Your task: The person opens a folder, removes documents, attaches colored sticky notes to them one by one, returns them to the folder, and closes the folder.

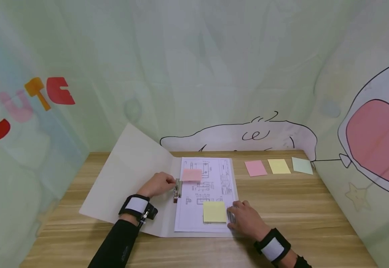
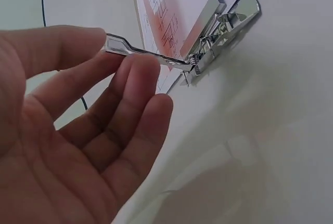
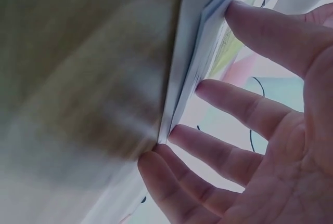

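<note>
An open white folder point(image 1: 124, 175) lies on the table, its left cover raised at a slant. My left hand point(image 1: 159, 185) pinches the lever point(image 2: 118, 44) of the folder's metal clip point(image 1: 177, 190) between thumb and fingers. The lever stands up from the clip at the left edge of a stack of drawing sheets point(image 1: 191, 219). At the sheets' lower right edge, my right hand point(image 1: 248, 220) rests its spread fingertips along the paper and folder edge. A pink sticky note point(image 1: 192, 175) and a yellow sticky note point(image 1: 214, 212) sit on the top sheet.
On the wooden table point(image 1: 301, 230), to the right of the folder, lie a pink note point(image 1: 256, 168), a yellow note point(image 1: 279, 166) and a pale green note point(image 1: 302, 165) in a row. A printed fabric backdrop point(image 1: 198, 74) rises behind the table and along its sides.
</note>
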{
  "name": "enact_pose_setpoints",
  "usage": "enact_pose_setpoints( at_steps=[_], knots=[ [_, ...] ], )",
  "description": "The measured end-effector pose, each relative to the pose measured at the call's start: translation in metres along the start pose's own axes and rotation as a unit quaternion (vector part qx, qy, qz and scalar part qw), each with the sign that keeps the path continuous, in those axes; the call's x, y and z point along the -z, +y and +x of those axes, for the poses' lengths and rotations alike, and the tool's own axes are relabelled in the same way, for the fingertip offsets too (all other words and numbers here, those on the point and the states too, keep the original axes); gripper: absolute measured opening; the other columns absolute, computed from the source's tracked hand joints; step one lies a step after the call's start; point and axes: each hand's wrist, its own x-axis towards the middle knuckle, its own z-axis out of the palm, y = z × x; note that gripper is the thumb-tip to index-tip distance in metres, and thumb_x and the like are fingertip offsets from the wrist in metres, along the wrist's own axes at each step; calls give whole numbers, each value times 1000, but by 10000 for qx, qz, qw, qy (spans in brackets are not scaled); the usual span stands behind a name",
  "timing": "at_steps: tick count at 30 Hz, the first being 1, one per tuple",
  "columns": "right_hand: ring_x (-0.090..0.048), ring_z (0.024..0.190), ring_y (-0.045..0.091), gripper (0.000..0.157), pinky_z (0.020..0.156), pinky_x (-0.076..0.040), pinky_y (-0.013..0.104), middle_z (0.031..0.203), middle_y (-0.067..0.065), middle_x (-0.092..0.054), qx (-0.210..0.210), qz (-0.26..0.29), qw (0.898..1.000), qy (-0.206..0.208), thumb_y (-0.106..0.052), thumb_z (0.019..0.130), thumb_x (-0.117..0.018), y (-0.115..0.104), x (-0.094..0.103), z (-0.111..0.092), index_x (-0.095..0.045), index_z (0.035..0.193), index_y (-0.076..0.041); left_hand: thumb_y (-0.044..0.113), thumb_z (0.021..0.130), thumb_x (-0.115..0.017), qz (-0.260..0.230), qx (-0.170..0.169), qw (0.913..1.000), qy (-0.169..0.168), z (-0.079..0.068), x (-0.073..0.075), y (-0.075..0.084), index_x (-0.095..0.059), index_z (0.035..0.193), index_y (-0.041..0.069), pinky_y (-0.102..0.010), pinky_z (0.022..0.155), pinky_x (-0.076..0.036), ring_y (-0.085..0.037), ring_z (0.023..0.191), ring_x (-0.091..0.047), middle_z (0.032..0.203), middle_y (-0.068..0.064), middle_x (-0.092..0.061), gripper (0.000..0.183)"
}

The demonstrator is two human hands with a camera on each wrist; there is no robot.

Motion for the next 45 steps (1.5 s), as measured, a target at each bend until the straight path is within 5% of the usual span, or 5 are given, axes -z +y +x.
enact_pose_setpoints(
  at_steps=[26,34,45],
  knots=[
    [-51,102,37,47,83,-47,47,122,18,-57,72,7,9999,-136,-30,75,-79,-1,1,0,-67,114,-7,4,77,-75,219,88,9977,-642,9,-9,-18,-71,74,8,-26,60,-37,-15,67,-48,70,2,-60,6],
    [-52,101,36,47,83,-48,46,121,17,-58,76,-63,9998,-153,-32,76,-79,-1,-1,1,-68,114,-8,15,70,-84,894,606,9914,-744,19,-16,-17,-59,81,11,-28,58,-37,-19,71,-49,80,-3,-54,27],
    [-52,99,35,47,81,-49,45,120,16,-58,75,-116,9998,-130,-34,74,-80,1,-1,2,-69,112,-8,17,65,-87,1208,701,9876,-717,26,-28,-16,-61,57,10,-24,47,-34,-15,53,-48,56,2,-53,28]
  ],
)
